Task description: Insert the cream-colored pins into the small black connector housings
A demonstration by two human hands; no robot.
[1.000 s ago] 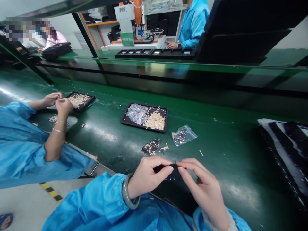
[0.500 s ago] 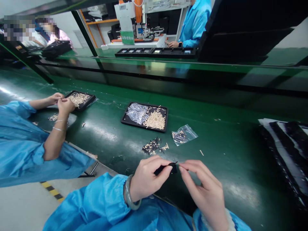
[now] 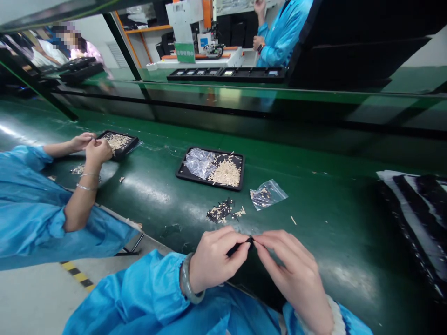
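Near the bench's front edge, my left hand (image 3: 218, 256) pinches a small black part (image 3: 250, 241) between thumb and fingers. Most of that part is hidden by the fingers, so its kind does not show. My right hand (image 3: 291, 267) has thumb and fingertips pressed together at the part's right end; whatever they grip is too small to make out. Just beyond my hands lies a loose pile of small black and tan pieces (image 3: 220, 211). A clear zip bag (image 3: 268, 195) with similar pieces lies to the right of the pile.
A black tray (image 3: 223, 186) behind the pile holds many tan strips and crumpled clear plastic. At left, a co-worker's hands (image 3: 94, 146) work beside another tray (image 3: 130, 145). Dark stacked sheets (image 3: 415, 223) stand at the right. A raised shelf edge (image 3: 223, 88) runs across the back.
My right hand has moved left and closed up to the black part, where a small gap showed before. A person across the bench has raised their hands from the machine.
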